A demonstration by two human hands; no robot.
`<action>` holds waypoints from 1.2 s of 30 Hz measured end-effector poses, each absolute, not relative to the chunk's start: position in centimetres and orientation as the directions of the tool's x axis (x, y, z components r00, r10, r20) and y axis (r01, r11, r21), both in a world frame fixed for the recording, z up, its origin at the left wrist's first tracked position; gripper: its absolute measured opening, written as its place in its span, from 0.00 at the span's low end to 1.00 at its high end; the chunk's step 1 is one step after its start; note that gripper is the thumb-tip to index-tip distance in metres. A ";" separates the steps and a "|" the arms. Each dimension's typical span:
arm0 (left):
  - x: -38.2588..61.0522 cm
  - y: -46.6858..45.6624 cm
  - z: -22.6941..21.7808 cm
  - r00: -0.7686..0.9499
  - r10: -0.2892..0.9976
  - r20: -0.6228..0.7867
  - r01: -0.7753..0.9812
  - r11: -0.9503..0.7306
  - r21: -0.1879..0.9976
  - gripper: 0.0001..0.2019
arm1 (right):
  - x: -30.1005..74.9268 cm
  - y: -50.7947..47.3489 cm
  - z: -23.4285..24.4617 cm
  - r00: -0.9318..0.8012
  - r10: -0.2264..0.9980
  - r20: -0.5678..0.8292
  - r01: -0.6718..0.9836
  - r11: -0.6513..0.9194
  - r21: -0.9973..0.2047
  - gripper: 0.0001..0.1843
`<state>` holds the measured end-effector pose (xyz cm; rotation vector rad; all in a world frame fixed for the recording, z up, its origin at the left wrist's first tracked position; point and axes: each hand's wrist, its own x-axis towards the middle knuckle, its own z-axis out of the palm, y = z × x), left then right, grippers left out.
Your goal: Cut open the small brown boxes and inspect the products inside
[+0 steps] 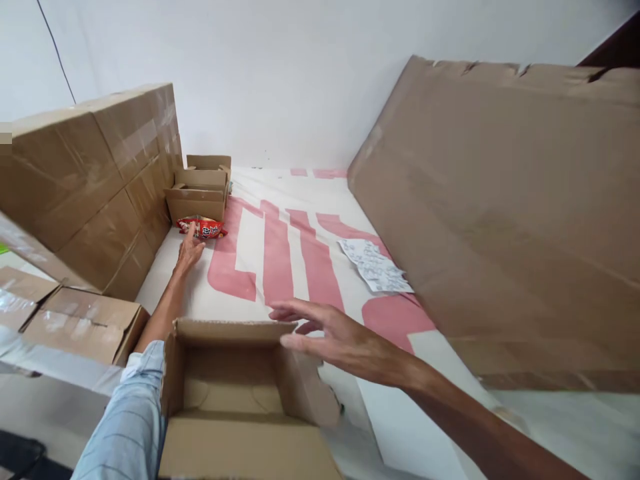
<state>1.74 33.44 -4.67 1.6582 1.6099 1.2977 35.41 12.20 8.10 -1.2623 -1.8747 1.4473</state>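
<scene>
My left hand (191, 252) reaches far across the table, its index finger stretched out onto a red snack packet (207, 229). The finger seems to touch the packet; the other fingers are partly hidden, and no grip shows. The packet lies in front of small open cardboard boxes (196, 208). Close to me stands an open cardboard box (230, 380) with its flaps spread and nothing visible inside. Over that box's far right corner my right hand (325, 333) hovers with fingers apart, holding nothing.
Stacked taped cartons (95, 193) form a wall at the left, with closed cartons (83, 323) nearer me. A large cardboard sheet (510, 220) leans at the right. A printed paper (376, 265) lies on the white cloth (247, 250) with red lettering.
</scene>
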 end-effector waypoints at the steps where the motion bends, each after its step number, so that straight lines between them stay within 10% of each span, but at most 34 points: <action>1: 1.6 31.7 -4.4 -0.150 0.962 0.229 0.447 -0.141 0.883 0.39 | 34.8 11.8 7.6 -0.464 0.871 -0.160 0.383 0.034 -0.923 0.24; 15: -2.6 1.4 -7.0 -0.287 0.957 -0.050 0.301 0.139 0.943 0.31 | 32.6 19.7 5.2 -0.273 0.959 -0.081 0.314 0.010 -0.949 0.22; 23: 1.2 5.9 -6.4 -0.198 0.974 0.107 0.508 0.009 0.861 0.23 | 23.8 27.9 6.4 -0.260 0.959 -0.113 0.289 -0.034 -0.957 0.16; 36: 3.7 20.2 -4.8 -0.507 0.855 0.111 0.599 0.256 0.759 0.32 | 29.6 15.2 -0.7 -0.163 0.913 0.373 0.404 0.407 -0.819 0.18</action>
